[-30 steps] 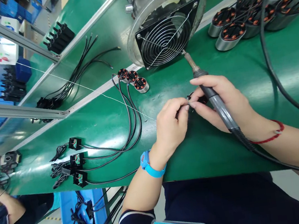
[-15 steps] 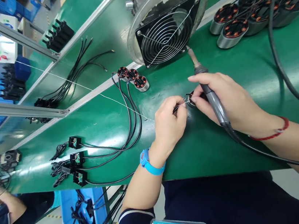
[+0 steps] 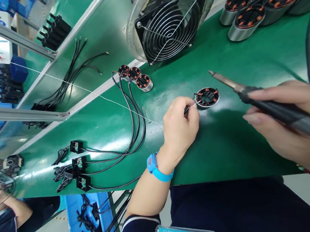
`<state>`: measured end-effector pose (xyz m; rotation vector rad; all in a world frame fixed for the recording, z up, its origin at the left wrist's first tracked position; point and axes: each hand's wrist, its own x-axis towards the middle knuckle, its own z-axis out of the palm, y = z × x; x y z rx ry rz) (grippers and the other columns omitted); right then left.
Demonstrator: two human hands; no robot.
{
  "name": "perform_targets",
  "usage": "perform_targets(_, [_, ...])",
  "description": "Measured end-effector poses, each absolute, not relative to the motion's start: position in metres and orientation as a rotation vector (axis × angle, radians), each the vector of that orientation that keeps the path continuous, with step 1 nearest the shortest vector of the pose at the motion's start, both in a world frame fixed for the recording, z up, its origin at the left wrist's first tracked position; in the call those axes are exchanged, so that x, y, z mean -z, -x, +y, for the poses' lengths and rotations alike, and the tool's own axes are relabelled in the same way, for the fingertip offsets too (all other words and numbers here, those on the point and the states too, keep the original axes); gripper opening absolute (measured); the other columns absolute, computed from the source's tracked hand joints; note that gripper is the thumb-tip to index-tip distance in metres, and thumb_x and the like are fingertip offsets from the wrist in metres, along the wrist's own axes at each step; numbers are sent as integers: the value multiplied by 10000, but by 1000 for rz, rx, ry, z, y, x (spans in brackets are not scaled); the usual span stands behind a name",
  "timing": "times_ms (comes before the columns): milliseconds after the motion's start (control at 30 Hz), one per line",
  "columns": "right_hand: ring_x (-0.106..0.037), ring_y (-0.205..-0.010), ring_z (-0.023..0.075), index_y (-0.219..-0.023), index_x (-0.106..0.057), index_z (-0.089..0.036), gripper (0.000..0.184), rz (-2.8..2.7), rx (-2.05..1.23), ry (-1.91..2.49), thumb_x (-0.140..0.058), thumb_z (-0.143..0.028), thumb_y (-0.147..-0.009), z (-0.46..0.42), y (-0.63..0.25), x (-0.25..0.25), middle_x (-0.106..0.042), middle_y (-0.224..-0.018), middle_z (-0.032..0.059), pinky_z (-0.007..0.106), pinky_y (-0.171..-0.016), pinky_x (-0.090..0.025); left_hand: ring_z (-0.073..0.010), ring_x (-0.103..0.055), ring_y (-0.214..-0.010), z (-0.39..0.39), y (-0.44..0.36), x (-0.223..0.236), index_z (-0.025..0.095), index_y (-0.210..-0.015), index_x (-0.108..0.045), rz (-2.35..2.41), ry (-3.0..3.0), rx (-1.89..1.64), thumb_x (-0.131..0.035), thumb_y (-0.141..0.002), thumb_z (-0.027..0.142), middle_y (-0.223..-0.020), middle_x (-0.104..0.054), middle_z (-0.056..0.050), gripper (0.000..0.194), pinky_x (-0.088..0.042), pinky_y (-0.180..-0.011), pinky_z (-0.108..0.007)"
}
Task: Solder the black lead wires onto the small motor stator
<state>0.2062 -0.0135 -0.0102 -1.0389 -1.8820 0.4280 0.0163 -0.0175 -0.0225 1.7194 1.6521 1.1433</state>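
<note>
Stator (image 3: 207, 97) sits just beside the left hand (image 3: 180, 126) pinching its wire, right hand (image 3: 296, 124) gripping the soldering iron (image 3: 257, 94) nearby; I'd steady that wire first.

Glossy green mat (image 3: 233, 147), metal fan grille (image 3: 170, 28)

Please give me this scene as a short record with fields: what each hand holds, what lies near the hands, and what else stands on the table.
left hand: pinches a thin wire at the edge of the small stator
right hand: holds the soldering iron, tip raised, apart from the stator
surface: green table
behind: fan with wire guard
left side: black cables with connectors
far right: larger stators
</note>
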Motion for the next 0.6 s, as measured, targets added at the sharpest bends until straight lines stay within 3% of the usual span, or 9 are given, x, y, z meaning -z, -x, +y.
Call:
perform_targets(100, [-562,-531,117,-1029,-652,-256,187,-1850,-467,965,-696,-192,-859,-23,-211,23,-662,-764,24,257,-499,-463,-113,-562,-706,-18,-18,24,221,-772,-465,1658,-1703,-1138,-509,-833,61,-718,-562,23,176,-457,-680,-244])
perform_targets(200, [-585,-530,125,-988,-638,-247,93,-1876,-533,908,-648,-232,-896,-24,-213,26,-646,-732,26,261,-461,-437,-106,-546,-679,-18,-19,24,221,-783,-467,1678,-1677,-1132,-516,-830,59,-703,-545,32,175,-443,-660,-239])
perform_targets(367, [-619,-555,122,-990,-601,-238,152,-1977,-480,820,-633,-140,-877,-19,-208,15,-642,-722,15,244,-459,-437,-97,-528,-660,-18,-20,22,216,-783,-467,1683,-1625,-1134,-522,-825,50,-696,-530,41,180,-432,-655,-236])
perform_targets(600, [-592,-501,102,-1002,-597,-237,131,-2042,-519,808,-613,-155,-901,-15,-208,14,-617,-667,-9,227,-447,-441,-95,-527,-661,-19,-20,22,214,-790,-472,1667,-1644,-1149,-513,-832,59,-707,-533,37,166,-432,-652,-234])
